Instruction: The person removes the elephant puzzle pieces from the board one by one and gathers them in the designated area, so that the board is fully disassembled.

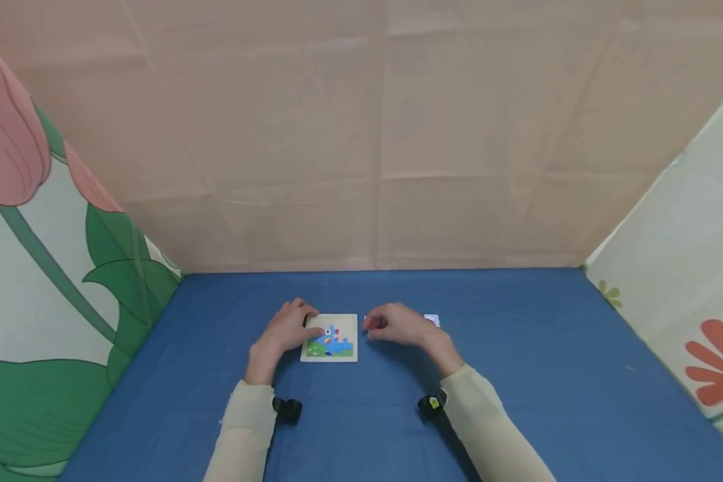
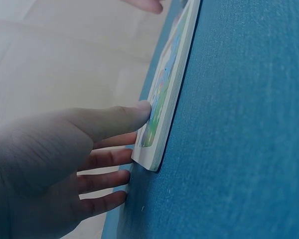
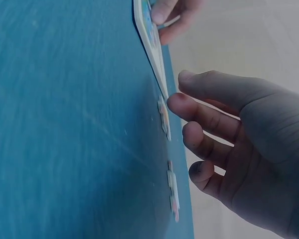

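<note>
A square, pale-framed picture puzzle [image 1: 329, 359] lies flat on the blue table, its inner picture blue and green. My left hand [image 1: 288, 327] holds it at its left side, with the thumb on the face and the fingers along the edge in the left wrist view. To the right of the board, my right hand [image 1: 400, 324] hovers with loosely bent fingers, and nothing shows between thumb and fingertips. Close by its fingertips in the right wrist view is a small flat puzzle piece [image 3: 164, 119]. Another loose piece [image 3: 173, 193] lies farther along.
A blue cloth [image 1: 361, 428] covers the table. Behind it rises a beige draped wall [image 1: 361, 167]. Printed panels with a tulip [image 1: 12, 127] and a red flower [image 1: 719, 361] stand at the sides. A black wrist camera [image 1: 288, 410] sits on my left wrist.
</note>
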A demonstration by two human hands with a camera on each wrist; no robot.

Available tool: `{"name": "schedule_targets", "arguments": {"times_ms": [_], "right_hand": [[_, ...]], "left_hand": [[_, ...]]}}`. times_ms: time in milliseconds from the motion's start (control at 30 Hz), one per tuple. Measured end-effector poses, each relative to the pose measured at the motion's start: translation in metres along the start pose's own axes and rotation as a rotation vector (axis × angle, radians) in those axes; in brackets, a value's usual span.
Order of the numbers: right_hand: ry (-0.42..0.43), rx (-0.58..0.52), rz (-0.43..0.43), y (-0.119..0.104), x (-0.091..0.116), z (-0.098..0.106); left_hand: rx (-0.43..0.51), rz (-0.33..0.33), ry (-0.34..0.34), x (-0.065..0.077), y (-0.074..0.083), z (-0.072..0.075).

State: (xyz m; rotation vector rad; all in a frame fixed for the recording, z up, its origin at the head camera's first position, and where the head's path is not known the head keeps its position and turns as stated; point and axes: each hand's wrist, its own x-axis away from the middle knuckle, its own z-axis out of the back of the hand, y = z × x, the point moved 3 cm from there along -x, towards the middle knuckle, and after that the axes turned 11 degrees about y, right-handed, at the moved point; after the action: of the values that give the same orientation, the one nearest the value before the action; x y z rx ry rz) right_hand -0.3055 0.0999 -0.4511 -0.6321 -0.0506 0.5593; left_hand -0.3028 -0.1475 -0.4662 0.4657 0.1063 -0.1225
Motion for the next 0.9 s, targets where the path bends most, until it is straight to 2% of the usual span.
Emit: {"name": "schedule_targets", "arguments": {"times_ms": [300,467,700,900], "right_hand": [[-0.016,0.014,0.059,-0.01,-0.011,-0.011],[-0.034,-0.016,0.048,-0.014,-0.015,-0.015],[-0.037,0.019,0.052,-0.021,-0.023,-0.022],[-0.063,0.028,0.007,-0.024,-0.027,-0.03]], "left_hand": [[0.001,0.005,-0.01,0.002,0.001,0.002],[-0.007,0.003,-0.01,0.001,0.002,0.002],[-0.016,0.015,-0.024,0.0,0.001,0.001],[-0.014,0.017,-0.022,0.001,0.002,0.002]]}}
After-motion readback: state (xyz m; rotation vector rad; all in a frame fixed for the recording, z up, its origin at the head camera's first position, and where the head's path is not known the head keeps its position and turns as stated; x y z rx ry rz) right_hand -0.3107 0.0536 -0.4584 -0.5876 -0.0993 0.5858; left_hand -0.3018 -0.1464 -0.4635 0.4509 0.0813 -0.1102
